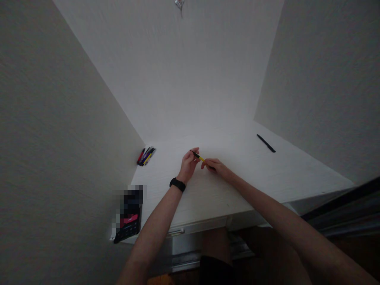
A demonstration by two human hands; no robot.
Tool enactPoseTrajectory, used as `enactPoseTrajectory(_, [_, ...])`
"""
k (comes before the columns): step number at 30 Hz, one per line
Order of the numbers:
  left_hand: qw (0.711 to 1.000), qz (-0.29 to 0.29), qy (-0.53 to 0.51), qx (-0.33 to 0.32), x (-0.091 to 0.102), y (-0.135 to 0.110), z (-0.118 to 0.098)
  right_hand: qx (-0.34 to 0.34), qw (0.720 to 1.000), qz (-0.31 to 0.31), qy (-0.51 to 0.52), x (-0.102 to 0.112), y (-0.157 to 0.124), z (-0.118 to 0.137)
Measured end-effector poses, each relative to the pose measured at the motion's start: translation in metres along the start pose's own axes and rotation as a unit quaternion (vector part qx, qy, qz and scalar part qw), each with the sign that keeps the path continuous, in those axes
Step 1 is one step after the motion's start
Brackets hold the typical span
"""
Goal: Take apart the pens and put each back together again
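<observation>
Your left hand [187, 166] and right hand [213, 167] pinched a yellow pen [199, 157] between them, black tip far-left, over the white desk [267, 176], open surface running right to a black pen [266, 143], near edge [208, 219] below.

Keypad device [129, 229] at worktop [252, 174] front L corner: top half pixelated, markings unreadable. Pen bunch [146, 156] at back L corner: too small to count, tips unclear. Yellow pen [199, 157]: one end hidden by R hand [215, 168] fingers. Black pen [266, 143] back R: too small for details. Shiny obj [179, 4] cut off by top edge, kind unclear. Both forearms [151, 237] cut off at btm edge.
</observation>
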State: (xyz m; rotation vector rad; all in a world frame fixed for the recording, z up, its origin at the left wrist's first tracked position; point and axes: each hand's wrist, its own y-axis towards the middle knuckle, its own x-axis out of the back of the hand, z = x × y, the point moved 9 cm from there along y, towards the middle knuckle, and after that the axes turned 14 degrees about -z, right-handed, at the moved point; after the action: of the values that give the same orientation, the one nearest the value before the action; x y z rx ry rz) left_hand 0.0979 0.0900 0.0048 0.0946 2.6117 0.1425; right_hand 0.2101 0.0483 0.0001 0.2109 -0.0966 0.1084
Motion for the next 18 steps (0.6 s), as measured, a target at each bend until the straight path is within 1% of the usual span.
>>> enactPoseTrajectory(2, [1.000, 0.008, -0.002, 0.008, -0.001, 0.000, 0.002, -0.021, 0.999, 0.028, 0.022, 0.000, -0.002, -0.002])
enactPoseTrajectory(3, [1.000, 0.008, 0.003, 0.008, -0.001, 0.000, 0.002, -0.026, 0.999, 0.033, 0.031, 0.001, -0.002, -0.002])
enactPoseTrajectory(6, [0.999, -0.004, 0.033, -0.001, 0.001, 0.000, 0.003, -0.018, 0.999, 0.021, 0.034, 0.005, -0.001, -0.001])
enactPoseTrajectory(9, [0.999, -0.018, 0.042, -0.014, 0.003, 0.001, 0.000, -0.001, 1.000, 0.009, 0.009, 0.004, 0.000, -0.001])
enactPoseTrajectory(13, [0.998, -0.046, 0.032, -0.027, 0.008, 0.001, -0.004, 0.037, 0.998, -0.033, -0.044, 0.008, 0.001, 0.004])
enactPoseTrajectory(16, [0.997, -0.067, 0.031, -0.033, 0.013, 0.002, -0.004, 0.082, 0.989, -0.075, -0.095, 0.013, 0.000, 0.013])
enactPoseTrajectory(18, [0.995, -0.086, 0.039, -0.039, 0.017, 0.003, -0.003, 0.110, 0.981, -0.092, -0.132, 0.014, -0.003, 0.018])
